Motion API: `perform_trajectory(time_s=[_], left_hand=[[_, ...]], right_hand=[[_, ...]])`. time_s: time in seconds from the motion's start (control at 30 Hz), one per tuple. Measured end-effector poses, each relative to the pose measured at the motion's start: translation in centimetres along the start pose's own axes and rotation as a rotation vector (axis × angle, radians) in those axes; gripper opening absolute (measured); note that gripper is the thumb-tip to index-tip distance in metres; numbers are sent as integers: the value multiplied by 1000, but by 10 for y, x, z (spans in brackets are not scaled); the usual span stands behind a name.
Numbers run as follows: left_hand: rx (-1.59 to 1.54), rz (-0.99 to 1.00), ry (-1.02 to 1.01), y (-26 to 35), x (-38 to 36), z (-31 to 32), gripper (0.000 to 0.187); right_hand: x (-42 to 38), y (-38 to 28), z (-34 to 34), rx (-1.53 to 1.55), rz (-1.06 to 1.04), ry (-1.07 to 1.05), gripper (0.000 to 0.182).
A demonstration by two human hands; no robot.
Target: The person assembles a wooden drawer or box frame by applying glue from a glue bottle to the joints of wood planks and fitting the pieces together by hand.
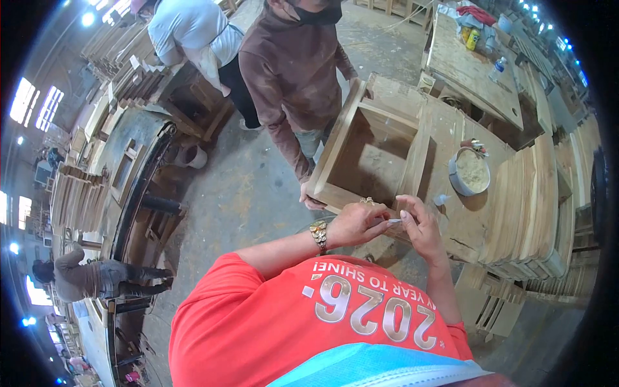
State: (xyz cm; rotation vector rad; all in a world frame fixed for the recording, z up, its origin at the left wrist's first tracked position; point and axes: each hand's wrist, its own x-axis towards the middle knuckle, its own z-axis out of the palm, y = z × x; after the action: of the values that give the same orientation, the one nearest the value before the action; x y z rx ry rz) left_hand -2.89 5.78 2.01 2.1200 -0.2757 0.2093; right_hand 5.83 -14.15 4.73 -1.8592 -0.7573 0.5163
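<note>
My left hand (358,222), with a gold watch (319,236) at its wrist, is closed with the fingers pinched together. Between it and my right hand (422,229) is a small thin white piece (394,220), too small to name. The right thumb and fingertips meet at its other end. Just beyond my hands stands an open wooden box frame (335,198) on the workbench. A co-worker's hand (312,197) grips its left corner, and another hand of that person rests at the far side.
On the workbench (451,226) are a small squeeze bottle (442,199), a tub of pale paste or powder (459,187) and stacked wooden panels (525,200). The co-worker in brown (290,71) stands opposite. A second table (458,58) bears bottles; other people work leftward.
</note>
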Motion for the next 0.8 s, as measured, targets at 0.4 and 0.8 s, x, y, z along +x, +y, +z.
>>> perform_trajectory(time_s=[0.4, 0.8], left_hand=[[12, 61, -76, 7, 20, 17, 23], [-53, -8, -103, 22, 18, 25, 23]], right_hand=[[-12, -2, -18, -101, -125, 88, 37], [-23, 9, -36, 31, -123, 54, 53]])
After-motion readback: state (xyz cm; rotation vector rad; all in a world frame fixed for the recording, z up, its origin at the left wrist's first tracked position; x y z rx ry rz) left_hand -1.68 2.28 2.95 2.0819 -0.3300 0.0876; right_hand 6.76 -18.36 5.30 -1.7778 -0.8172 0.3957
